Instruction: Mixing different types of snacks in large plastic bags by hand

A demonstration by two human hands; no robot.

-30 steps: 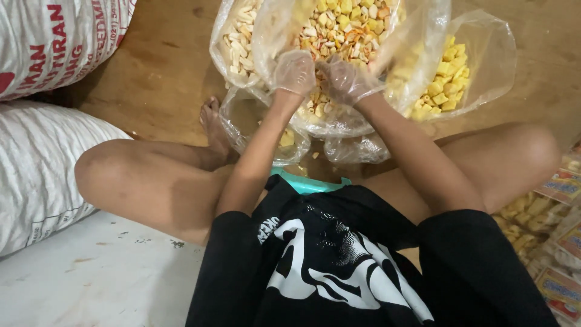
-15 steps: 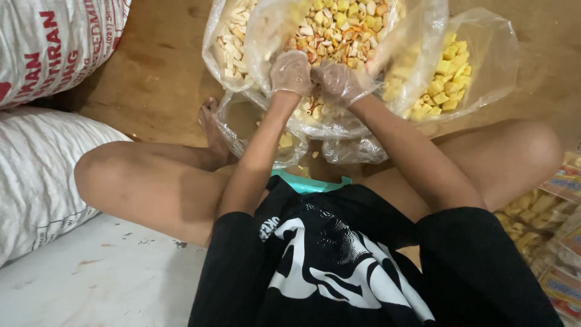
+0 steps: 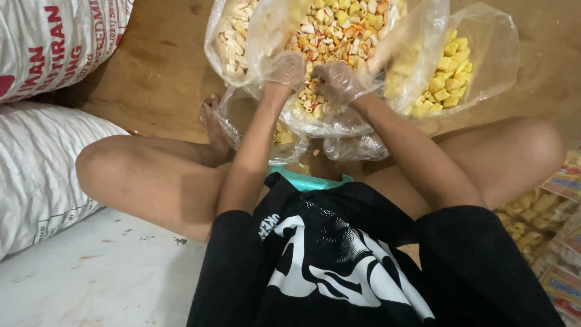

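Note:
I sit cross-legged on a wooden floor. Both hands wear thin clear plastic gloves and reach into a big clear plastic bag point(image 3: 339, 124) full of mixed yellow, white and orange snack pieces point(image 3: 336, 27). My left hand point(image 3: 284, 68) is curled into the snack pieces at the bag's near left side. My right hand point(image 3: 339, 82) is closed over a handful of pieces just beside it. The fingertips of both hands are buried in the snacks.
A bag of pale stick snacks point(image 3: 233, 36) sits to the left, a bag of yellow cube snacks point(image 3: 448, 79) to the right. White woven sacks point(image 3: 42, 163) lie at the left. Small filled snack packets point(image 3: 557, 236) pile at the right edge.
Both hands shifted slightly up and deeper into the mixed snacks, and they moved a little apart. The bag's rim moved with them.

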